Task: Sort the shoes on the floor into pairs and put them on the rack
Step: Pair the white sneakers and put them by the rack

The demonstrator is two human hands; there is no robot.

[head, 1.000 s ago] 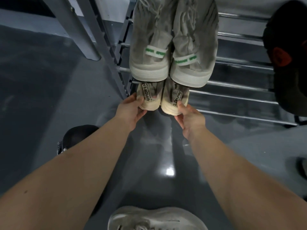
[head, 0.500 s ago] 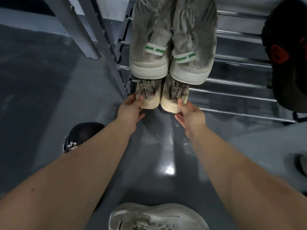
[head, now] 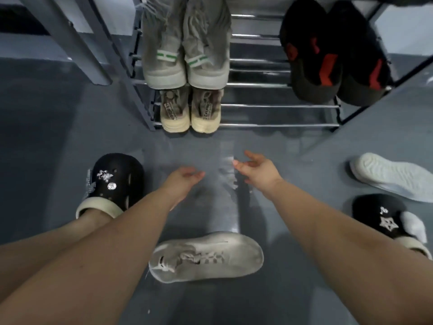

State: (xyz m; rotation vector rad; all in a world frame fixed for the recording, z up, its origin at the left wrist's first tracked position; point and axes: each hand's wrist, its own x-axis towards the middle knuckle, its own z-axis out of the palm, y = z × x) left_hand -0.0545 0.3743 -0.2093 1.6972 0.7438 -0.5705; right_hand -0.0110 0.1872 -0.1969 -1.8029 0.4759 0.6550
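Observation:
A metal shoe rack [head: 276, 105] stands ahead. Its lowest shelf holds a cream pair [head: 191, 112]; the shelf above carries a grey pair with green straps [head: 186, 64] and a black pair with red marks [head: 332, 57]. On the floor between my arms lies one white sneaker [head: 206, 256] on its sole, toe to the right. Another white sneaker [head: 393, 175] lies sole-up at the right. My left hand [head: 181, 181] and my right hand [head: 259, 171] hover over the floor, short of the rack, fingers relaxed and holding nothing.
My feet wear black clogs with charms, the left clog [head: 112, 184] beside my left arm and the right clog [head: 386, 219] at the right edge. A grey post [head: 70, 41] rises left of the rack. The floor is glossy grey.
Both hands have let go of the cream pair's heels and drawn back from the rack. The view has pulled back, bringing the clogs and floor sneakers into sight.

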